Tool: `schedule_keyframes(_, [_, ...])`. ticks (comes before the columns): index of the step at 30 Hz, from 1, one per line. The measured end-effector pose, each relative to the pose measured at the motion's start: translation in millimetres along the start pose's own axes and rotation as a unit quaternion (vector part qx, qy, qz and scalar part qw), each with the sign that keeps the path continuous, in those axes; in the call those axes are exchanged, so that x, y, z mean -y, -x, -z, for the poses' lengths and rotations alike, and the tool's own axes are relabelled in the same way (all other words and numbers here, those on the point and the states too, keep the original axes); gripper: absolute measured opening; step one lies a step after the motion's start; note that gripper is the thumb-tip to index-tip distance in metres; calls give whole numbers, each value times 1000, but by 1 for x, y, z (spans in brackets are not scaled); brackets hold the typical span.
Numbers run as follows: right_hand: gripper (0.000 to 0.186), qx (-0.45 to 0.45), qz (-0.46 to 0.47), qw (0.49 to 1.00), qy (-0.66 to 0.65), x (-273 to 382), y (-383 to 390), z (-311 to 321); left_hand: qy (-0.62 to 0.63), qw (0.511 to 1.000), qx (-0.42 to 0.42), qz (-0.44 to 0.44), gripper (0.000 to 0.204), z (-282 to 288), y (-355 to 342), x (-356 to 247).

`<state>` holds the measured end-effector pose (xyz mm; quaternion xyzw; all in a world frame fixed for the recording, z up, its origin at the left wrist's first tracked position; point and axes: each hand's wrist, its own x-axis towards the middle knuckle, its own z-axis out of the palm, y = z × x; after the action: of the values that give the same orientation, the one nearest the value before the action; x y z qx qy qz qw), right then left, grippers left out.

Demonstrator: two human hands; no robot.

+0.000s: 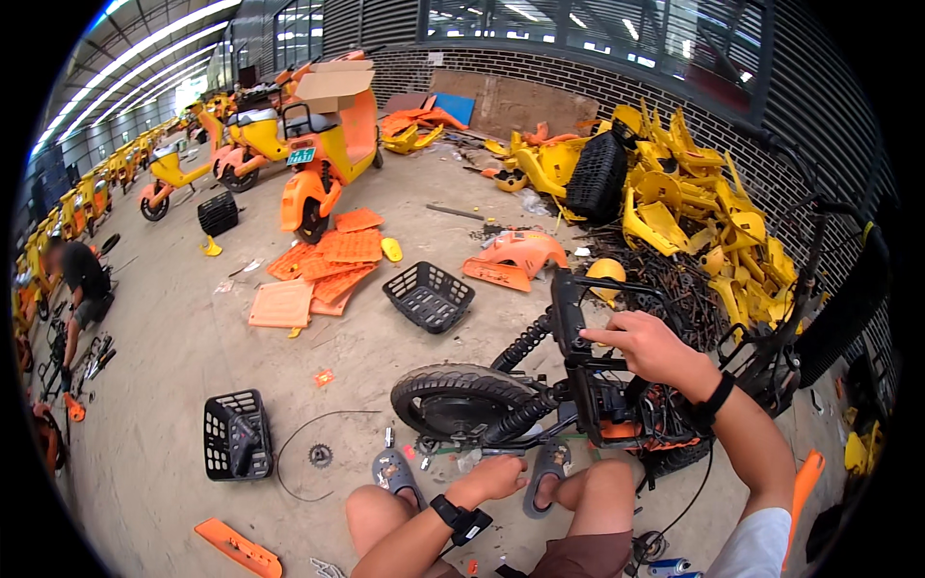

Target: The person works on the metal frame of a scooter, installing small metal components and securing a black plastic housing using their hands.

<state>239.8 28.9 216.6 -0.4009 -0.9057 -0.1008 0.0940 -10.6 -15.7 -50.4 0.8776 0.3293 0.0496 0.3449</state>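
Observation:
A stripped black scooter frame (578, 385) stands in front of me with its rear wheel (458, 400) pointing left and orange wiring showing in its middle. My right hand (644, 345) rests on top of the upright black frame bar, fingers curled over it. My left hand (493, 477) is down low by the wheel's underside, closed into a fist near the floor; whether it grips anything is hidden. Both wrists wear black bands. My knees and grey sandals (395, 474) are just below the wheel.
Black baskets (429, 296) (234, 435) lie on the concrete floor, with orange panels (328, 265), a sprocket (320, 455) and a loose cable. A heap of yellow plastic parts (684, 202) fills the right. Yellow-orange scooters (323, 144) stand behind. A person (82, 289) crouches at far left.

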Motion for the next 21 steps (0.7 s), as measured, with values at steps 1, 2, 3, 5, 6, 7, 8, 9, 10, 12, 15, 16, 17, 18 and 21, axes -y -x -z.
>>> schedule_keyframes(1, [56,5,-10,1000,-20,0,-1,-4,-1,1000,1,4,37,-1,0,1])
schedule_keyframes(2, [56,9,-24,999,-35,-1,1,-5,-3,1000,3,3,37,-1,-2,0])
schedule_keyframes(3, [56,13,-37,998,-51,-1,0,-5,4,1000,0,-1,36,-1,-2,-1])
schedule_keyframes(5, [58,-7,-5,999,-32,4,-10,0,19,1000,-13,4,35,0,5,-1])
schedule_keyframes(6, [57,-2,-4,1000,-17,7,-12,6,13,1000,-3,7,34,0,5,-3])
schedule_keyframes(7, [57,-1,4,1000,-11,7,-15,6,6,1000,4,21,33,0,6,-4])
schedule_keyframes(8, [56,4,-2,1000,-1,6,-13,9,10,1000,14,9,33,1,4,-7])
schedule_keyframes(9, [56,6,0,1000,7,3,-13,5,11,1000,18,5,32,3,4,-7])
schedule_keyframes(10, [55,3,-1,1000,-3,-3,-11,0,17,1000,7,12,32,0,1,-7])
schedule_keyframes(12, [51,-8,-12,1000,-24,-5,-6,-6,26,1000,-11,5,33,-4,1,-7])
schedule_keyframes(15, [48,-13,-9,1000,-22,-2,-4,-5,34,999,-5,-8,34,-2,-2,-9])
schedule_keyframes(16, [45,-9,-14,1000,-17,0,-5,-2,33,999,4,-6,34,0,-4,-10])
schedule_keyframes(17, [43,-5,-18,1000,-14,4,-6,0,33,999,15,-3,34,1,-4,-10])
schedule_keyframes(18, [42,-4,-38,999,-23,9,-6,0,28,1000,14,-1,34,0,-4,-8])
schedule_keyframes(21, [37,-23,-64,997,-37,23,-5,-9,10,1000,-4,11,32,-3,-2,-5])
